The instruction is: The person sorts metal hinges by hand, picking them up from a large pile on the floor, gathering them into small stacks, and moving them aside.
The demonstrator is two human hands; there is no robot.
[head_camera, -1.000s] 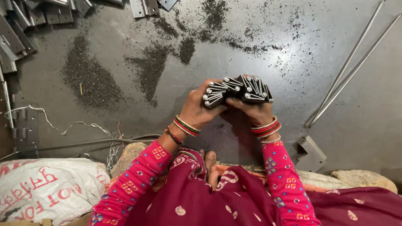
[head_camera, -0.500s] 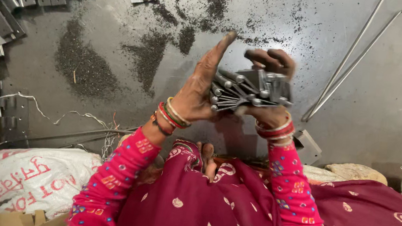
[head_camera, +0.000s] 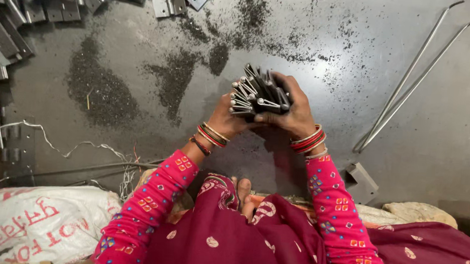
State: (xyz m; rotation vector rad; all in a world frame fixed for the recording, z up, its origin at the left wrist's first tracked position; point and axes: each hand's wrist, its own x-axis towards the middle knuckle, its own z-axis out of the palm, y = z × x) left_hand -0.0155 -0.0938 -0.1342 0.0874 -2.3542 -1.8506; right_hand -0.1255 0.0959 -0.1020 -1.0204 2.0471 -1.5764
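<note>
A bundle of dark metal hinges (head_camera: 260,92) with silvery pin ends pointing left is held up in front of me, above the grey floor. My right hand (head_camera: 293,109) wraps over the bundle from the right and top. From the left and below, my left hand (head_camera: 226,120) cups the same bundle, its fingers mostly hidden behind the hinges. Both wrists carry red and gold bangles, and both arms are in pink patterned sleeves.
Loose metal hinges and plates (head_camera: 29,2) lie heaped at the top left. Dark metal filings (head_camera: 100,87) are scattered on the floor. Two long bent rods (head_camera: 409,78) lie at right, a small metal block (head_camera: 361,181) near my right elbow, a printed sack (head_camera: 24,222) at bottom left.
The left hand, raised with fingers stretched out half a second ago, has closed back under the bundle. The bundle has turned so its pin ends face left.
</note>
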